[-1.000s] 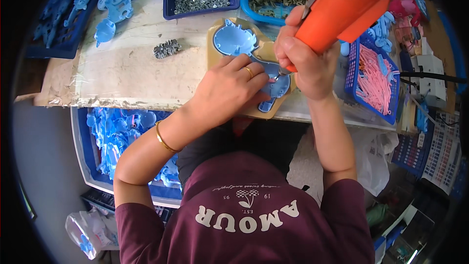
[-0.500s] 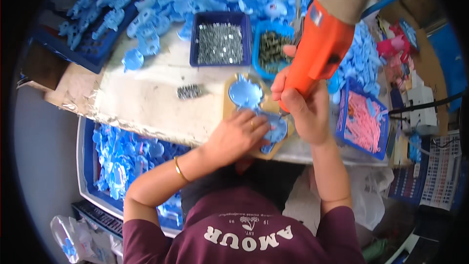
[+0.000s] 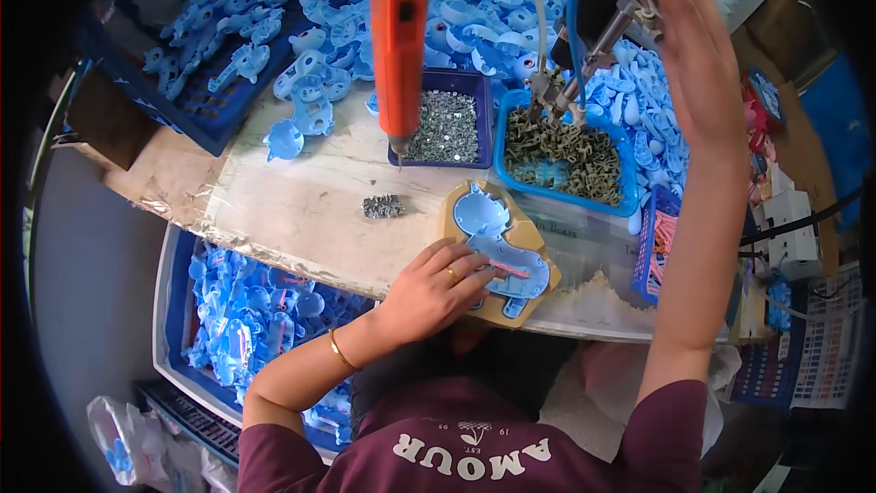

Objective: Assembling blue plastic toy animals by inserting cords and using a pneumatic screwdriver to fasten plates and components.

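My left hand (image 3: 438, 285), with a ring and its fingers stretched over the work, rests on the edge of a blue plastic shell (image 3: 523, 265). The shell lies in a tan fixture block (image 3: 447, 219), its round end away from me. A thin pink strip (image 3: 509, 268) lies in the shell near my fingertips. My right hand (image 3: 698, 55) is raised at the upper right, fingers extended, beside a hanging metal rod-like tool (image 3: 602, 50); whether it touches the tool is unclear. An orange powered screwdriver (image 3: 399, 46) hangs tip down to the left, out of both hands.
A navy tray (image 3: 447, 123) holds small metal pieces. A light-blue tray (image 3: 570, 192) holds dark metal clips. A small metal bundle (image 3: 383, 206) lies left of the fixture. Blue shells (image 3: 456, 14) heap at the back; a basket (image 3: 646, 265) has pink strips. A bin (image 3: 169, 310) holds more blue parts.
My right hand has let go of the orange screwdriver and risen to the upper right. The screwdriver now hangs further left. My left hand stays by the shell.
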`<state>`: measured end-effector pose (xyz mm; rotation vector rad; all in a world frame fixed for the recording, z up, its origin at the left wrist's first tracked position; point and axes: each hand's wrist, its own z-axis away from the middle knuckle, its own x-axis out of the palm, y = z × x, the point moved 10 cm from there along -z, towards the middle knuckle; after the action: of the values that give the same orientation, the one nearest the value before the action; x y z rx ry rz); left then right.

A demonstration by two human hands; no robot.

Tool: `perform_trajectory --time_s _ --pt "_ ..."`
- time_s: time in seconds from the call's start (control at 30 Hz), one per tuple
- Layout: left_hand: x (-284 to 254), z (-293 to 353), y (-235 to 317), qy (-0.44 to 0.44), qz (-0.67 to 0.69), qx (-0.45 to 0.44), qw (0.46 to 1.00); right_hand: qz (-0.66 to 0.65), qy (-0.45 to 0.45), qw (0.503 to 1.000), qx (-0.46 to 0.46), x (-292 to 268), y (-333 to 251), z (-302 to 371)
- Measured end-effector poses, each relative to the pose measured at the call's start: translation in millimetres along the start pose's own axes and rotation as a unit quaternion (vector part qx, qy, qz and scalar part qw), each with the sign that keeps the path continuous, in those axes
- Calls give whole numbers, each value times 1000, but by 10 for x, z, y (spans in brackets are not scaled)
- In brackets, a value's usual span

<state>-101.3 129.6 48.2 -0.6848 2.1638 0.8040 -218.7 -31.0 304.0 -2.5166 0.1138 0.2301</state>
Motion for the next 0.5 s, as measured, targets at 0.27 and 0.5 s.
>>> perform_trajectory --time_s 0.27,0.5 --pt "141 78 -152 -62 -40 -44 996 -70 -165 975 130 486 -119 99" --pt "241 76 -183 -75 -71 -48 994 -222 -52 960 165 609 -97 690"
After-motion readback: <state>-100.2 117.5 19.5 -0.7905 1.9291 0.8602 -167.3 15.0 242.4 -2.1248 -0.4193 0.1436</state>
